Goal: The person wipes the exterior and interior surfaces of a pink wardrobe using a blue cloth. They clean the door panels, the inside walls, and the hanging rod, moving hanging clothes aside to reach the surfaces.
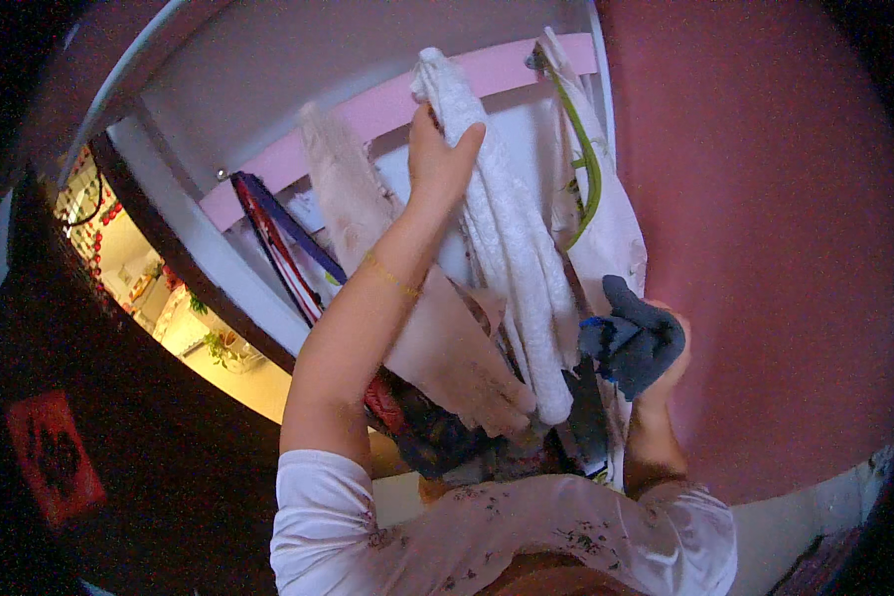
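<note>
My left hand (443, 160) is raised to a long white textured cloth (510, 223), perhaps a towel or garment, and grips it near its top. The thumb shows at the right edge of the cloth, while the fingers are mostly hidden. The cloth hangs in folds in front of a pink rail (521, 63) on the wall. At lower right, my right hand (682, 350) holds a bunched dark grey cloth (637, 339), which covers most of the fingers.
A beige garment (357, 216) hangs left of the white cloth. Purple and red straps (283, 238) hang farther left. A pale bag or cloth (611, 231) with a green strap (592, 179) hangs at right. Dark items (447, 439) sit below. A reddish wall (752, 246) borders the right.
</note>
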